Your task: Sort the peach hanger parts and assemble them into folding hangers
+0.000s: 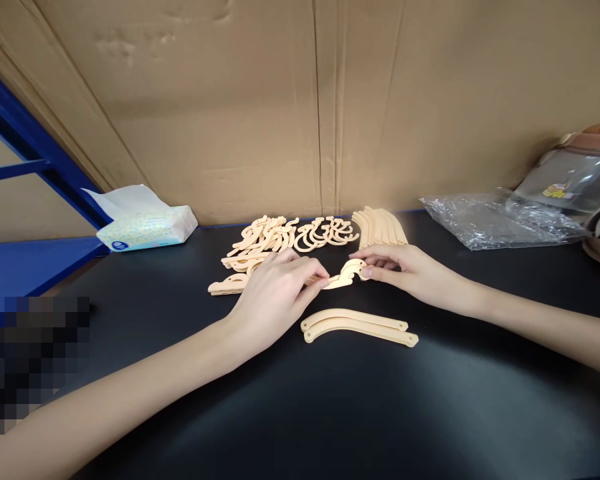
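A small curved wooden piece with a hooked end, seemingly two layers, is held between both hands just above the black table. My left hand pinches its left end between thumb and fingers. At the hooked right end, my right hand grips it with thumb and forefinger. Two long curved wooden strips with holes at their ends lie side by side nearer to me. Partly hidden behind my left hand is a stack of flat wooden pieces.
Loose S-shaped wooden pieces, hooked pieces and a row of curved strips lie along the back. A tissue pack sits left. Clear plastic wrap and a transparent bag are right. Cardboard stands behind.
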Tool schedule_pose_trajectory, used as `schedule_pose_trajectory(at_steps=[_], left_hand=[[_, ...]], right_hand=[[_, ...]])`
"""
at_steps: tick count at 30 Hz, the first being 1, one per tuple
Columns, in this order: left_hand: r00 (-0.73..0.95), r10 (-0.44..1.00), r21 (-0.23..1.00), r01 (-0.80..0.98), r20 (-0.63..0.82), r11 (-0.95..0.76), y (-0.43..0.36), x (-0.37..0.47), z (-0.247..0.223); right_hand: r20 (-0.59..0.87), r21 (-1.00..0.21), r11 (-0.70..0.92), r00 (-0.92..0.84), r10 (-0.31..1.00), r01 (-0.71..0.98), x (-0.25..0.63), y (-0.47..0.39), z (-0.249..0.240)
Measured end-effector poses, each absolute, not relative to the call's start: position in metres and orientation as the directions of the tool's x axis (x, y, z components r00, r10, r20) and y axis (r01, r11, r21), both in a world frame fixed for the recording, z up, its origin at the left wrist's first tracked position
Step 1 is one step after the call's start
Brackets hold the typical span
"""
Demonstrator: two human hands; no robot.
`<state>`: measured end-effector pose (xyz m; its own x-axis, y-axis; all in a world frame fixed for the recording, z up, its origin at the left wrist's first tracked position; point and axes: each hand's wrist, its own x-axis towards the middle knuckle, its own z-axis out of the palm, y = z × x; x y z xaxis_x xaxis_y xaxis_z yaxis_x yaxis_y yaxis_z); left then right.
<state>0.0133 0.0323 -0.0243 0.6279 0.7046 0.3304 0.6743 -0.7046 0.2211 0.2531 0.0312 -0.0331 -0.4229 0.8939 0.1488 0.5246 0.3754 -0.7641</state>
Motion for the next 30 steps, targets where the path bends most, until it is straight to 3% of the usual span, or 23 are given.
schedule_pose_trajectory(at_steps=[7, 15, 30], left_hand=[[0.68, 0.66, 0.07, 0.677, 0.319, -0.732, 0.035, 0.013, -0.03], [0.676, 0.65, 0.01, 0.69, 0.347, -0.723, 0.035, 0.012, -0.027], [0.68, 0.66, 0.045, 0.685, 0.318, -0.727, 0.034, 0.013, -0.025]], right_hand=[[0.209, -0.645, 0.475, -0.46, 0.863, 0.599, 0.252, 0.03, -0.037], [0.276, -0.547, 0.528, -0.455, 0.847, 0.65, 0.254, 0.035, -0.044], [0.292, -0.343, 0.58, -0.503, 0.813, 0.738, 0.255, 0.032, -0.048]])
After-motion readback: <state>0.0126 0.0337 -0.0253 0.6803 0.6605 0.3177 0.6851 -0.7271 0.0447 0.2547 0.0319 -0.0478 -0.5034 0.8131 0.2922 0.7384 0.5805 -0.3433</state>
